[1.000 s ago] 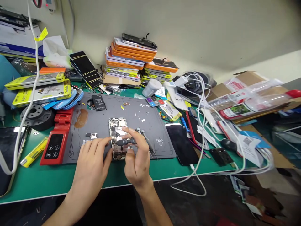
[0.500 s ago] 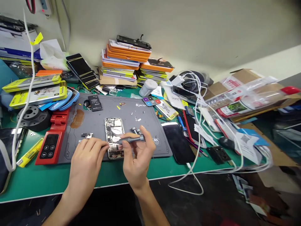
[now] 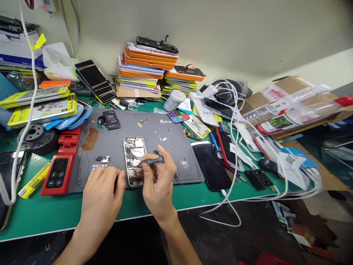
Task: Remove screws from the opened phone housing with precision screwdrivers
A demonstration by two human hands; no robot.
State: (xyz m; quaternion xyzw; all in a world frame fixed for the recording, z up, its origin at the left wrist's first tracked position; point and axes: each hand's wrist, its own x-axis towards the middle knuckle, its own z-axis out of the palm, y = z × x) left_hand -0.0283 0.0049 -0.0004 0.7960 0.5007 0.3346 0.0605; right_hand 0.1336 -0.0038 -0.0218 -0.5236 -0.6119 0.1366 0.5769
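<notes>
An opened phone (image 3: 134,145) with bare inner parts lies upright on the grey mat (image 3: 176,136). My right hand (image 3: 160,180) is closed around a small grey screwdriver (image 3: 151,161), slanted over the phone's lower half. Thin dark prongs (image 3: 178,179) show beside that hand; what they belong to is hidden. At the phone's lower left edge is my left hand (image 3: 103,191), back up, with curled fingers; anything inside them is hidden. A small metal phone part (image 3: 103,159) sits just beyond it. A black battery (image 3: 111,120) lies farther up the mat.
Tiny loose parts (image 3: 162,138) lie on the mat. A red control unit (image 3: 56,175) borders it on the left. To the right are a black-screened phone (image 3: 211,165) and tangled white cables (image 3: 234,121). Stacked orange boxes (image 3: 149,60) stand behind.
My left hand has drawn back slightly from the phone, uncovering more of the small metal part. My right hand has shifted slightly left and down, still gripping the screwdriver. The view has tilted a little.
</notes>
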